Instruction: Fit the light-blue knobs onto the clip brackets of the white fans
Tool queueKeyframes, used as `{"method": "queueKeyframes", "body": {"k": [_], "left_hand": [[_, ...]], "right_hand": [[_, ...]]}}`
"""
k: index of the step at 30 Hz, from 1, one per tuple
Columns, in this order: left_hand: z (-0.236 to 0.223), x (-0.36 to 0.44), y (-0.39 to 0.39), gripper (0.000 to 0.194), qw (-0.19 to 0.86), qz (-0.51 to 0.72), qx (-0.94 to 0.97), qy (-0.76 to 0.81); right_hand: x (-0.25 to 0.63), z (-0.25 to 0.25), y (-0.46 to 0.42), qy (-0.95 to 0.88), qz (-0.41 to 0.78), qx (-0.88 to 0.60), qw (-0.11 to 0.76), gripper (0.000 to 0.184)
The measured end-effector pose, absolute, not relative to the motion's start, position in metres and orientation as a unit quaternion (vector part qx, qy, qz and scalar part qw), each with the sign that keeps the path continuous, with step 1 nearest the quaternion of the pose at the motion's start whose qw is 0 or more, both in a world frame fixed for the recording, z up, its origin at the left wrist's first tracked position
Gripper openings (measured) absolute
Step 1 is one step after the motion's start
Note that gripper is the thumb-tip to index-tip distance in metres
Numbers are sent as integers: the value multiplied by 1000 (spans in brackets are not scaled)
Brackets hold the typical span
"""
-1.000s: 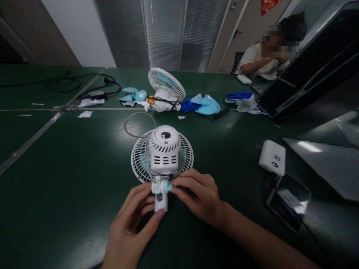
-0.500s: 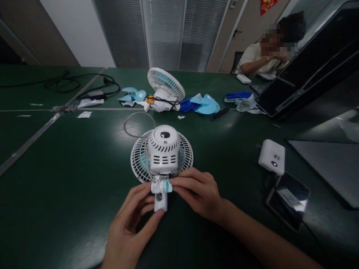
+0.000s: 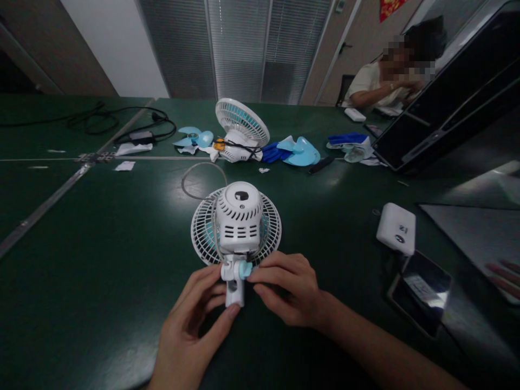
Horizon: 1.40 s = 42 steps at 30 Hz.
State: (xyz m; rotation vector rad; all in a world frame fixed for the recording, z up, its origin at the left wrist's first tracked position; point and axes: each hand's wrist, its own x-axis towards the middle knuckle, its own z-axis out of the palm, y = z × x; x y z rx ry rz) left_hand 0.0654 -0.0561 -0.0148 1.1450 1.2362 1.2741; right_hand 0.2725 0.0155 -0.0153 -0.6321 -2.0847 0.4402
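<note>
A small white fan [image 3: 240,216] lies grille-down on the dark green table, its motor housing upward and its neck toward me. My left hand [image 3: 195,319] grips the neck bracket [image 3: 234,295], fingers on its left side and thumb at its lower end. On the right side of the joint sits a light blue wing knob [image 3: 245,269]. The fingers of my right hand [image 3: 290,287] are closed on this knob, with the index and middle fingertips at its edge. A grey cable [image 3: 184,181] loops from the fan behind the housing.
Behind stand a second fan [image 3: 241,130], light blue fan blades [image 3: 304,151] and work gloves [image 3: 349,145]. To the right lie a white power bank [image 3: 397,228], a phone [image 3: 420,292] and a laptop [image 3: 475,238], with another person's fingers [image 3: 506,276] at its edge. Someone sits at the far right.
My right fingers have shifted slightly around the blue knob, which sits at a different angle. The left hand keeps its hold. Another person's fingers have appeared at the right edge.
</note>
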Motion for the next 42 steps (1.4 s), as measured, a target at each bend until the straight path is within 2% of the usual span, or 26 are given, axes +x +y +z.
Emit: {"method": "queueKeyframes", "body": {"k": [6, 13, 17, 21, 31, 37, 42], "left_hand": [[-17, 65, -57, 39, 493, 520, 480, 506], [-19, 64, -57, 41, 493, 528, 472, 505], [-17, 67, -57, 38, 488, 537, 459, 512], [-16, 67, -57, 39, 490, 531, 470, 507], [-16, 65, -57, 40, 488, 523, 475, 513], [-15, 66, -57, 39, 485, 528, 468, 516], [-18, 65, -57, 41, 487, 523, 474, 514]], "right_hand": [[270, -16, 16, -831, 191, -273, 445, 28], [270, -16, 16, -827, 200, -284, 441, 12], [270, -15, 11, -841, 188, -240, 447, 23], [270, -15, 10, -829, 195, -271, 448, 31], [269, -16, 13, -821, 207, -285, 449, 14], [268, -14, 9, -826, 203, -255, 460, 28], [268, -16, 12, -814, 203, -300, 455, 25]]}}
